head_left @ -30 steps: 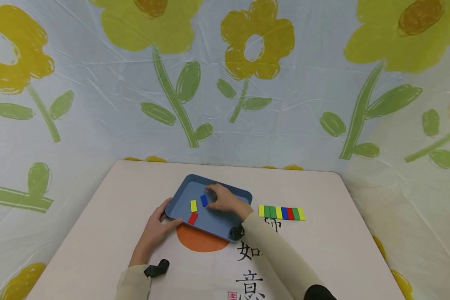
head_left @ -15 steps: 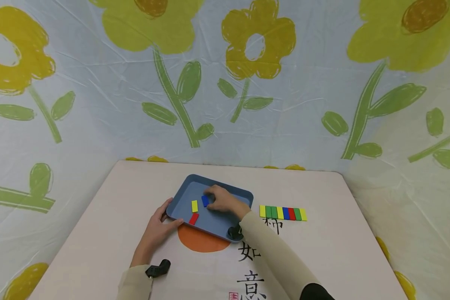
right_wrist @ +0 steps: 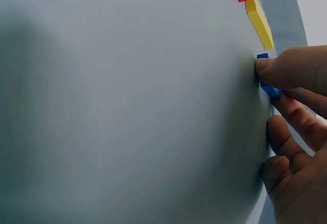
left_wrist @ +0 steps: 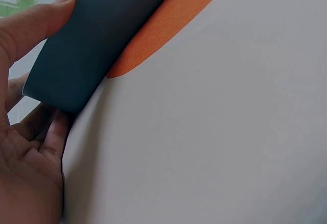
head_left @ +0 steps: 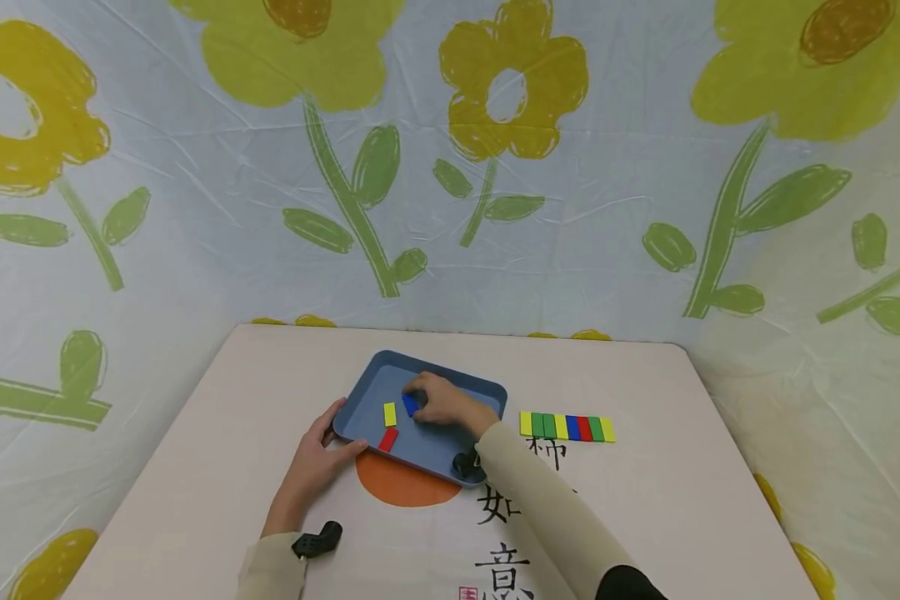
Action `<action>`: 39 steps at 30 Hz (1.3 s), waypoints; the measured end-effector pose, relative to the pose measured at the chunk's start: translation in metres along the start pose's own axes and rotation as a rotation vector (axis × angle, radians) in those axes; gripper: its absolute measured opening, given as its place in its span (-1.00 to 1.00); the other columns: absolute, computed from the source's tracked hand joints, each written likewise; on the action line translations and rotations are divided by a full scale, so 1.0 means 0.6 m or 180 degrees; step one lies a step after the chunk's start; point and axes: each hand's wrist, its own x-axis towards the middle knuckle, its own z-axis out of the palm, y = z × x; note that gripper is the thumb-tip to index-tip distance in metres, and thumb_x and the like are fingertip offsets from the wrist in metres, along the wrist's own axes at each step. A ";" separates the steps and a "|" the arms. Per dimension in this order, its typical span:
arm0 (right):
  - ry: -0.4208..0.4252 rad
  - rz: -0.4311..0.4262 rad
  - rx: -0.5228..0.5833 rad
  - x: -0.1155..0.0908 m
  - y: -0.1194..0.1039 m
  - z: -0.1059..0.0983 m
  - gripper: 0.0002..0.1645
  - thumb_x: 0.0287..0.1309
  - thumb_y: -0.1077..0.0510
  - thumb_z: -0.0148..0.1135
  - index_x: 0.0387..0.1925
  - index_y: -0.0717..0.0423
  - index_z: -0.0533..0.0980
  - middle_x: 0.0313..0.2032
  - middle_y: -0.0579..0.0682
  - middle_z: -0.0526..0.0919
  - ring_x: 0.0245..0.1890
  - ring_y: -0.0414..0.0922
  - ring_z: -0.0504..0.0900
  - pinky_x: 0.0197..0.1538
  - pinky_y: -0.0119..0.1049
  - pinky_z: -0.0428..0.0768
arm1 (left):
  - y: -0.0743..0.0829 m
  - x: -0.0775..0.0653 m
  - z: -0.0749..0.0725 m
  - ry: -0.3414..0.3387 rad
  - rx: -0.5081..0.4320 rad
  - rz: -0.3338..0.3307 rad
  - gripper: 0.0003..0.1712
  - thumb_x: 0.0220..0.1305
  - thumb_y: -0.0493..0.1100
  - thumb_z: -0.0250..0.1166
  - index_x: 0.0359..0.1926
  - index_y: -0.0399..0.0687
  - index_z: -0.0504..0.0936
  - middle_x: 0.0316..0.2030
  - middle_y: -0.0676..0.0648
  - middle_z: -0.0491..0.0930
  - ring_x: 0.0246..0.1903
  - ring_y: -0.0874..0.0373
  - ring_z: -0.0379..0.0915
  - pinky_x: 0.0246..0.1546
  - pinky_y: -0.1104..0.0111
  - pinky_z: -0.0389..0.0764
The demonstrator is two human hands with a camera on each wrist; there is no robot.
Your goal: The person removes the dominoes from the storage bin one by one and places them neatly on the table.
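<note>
A blue tray lies on the table with a blue block, a yellow block and a red block in it. My left hand holds the tray's near left corner, and in the left wrist view the thumb rests on the rim while other fingers reach around the corner. Over the tray, my right hand pinches the blue block. The right wrist view shows the thumb covering part of the blue block, with a finger at its other end.
Right of the tray, a row of several yellow, green, blue and red blocks lies side by side on the table. An orange shape and black written characters mark the table surface. A flower-patterned sheet hangs behind.
The right hand's fingers have moved slightly left and closed on the blue block, which has turned a little in the tray. The left hand stays at the tray's corner.
</note>
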 end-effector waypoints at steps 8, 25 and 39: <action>-0.0030 0.0052 0.0003 -0.018 -0.005 -0.012 -0.46 0.21 0.16 0.45 0.23 0.15 0.64 0.27 0.17 0.59 0.24 0.06 0.57 0.35 -0.04 0.58 | 0.003 -0.005 0.001 0.0025 0.0042 -0.0009 0.11 0.27 0.10 0.52 0.67 0.16 0.09 0.64 -0.27 0.04 0.59 -0.27 0.10 0.55 -0.05 0.26; 0.0785 0.0300 0.0507 -0.153 0.009 -0.095 -0.43 0.17 0.20 0.41 0.25 0.18 0.61 0.17 0.17 0.57 0.03 0.06 0.56 0.07 -0.03 0.68 | 0.000 -0.007 -0.003 0.0006 -0.0008 -0.0029 0.13 0.26 0.13 0.52 0.68 0.20 0.07 0.65 -0.25 0.02 0.59 -0.25 0.10 0.55 -0.04 0.27; 0.1237 0.0913 0.0394 -0.347 0.127 -0.135 -0.43 0.19 0.24 0.39 0.26 0.21 0.57 0.21 0.24 0.53 0.08 0.16 0.57 -0.10 -0.13 0.66 | 0.006 -0.009 -0.002 -0.0033 -0.0022 -0.0020 0.12 0.27 0.10 0.52 0.68 0.18 0.06 0.65 -0.26 0.01 0.60 -0.26 0.07 0.56 -0.05 0.24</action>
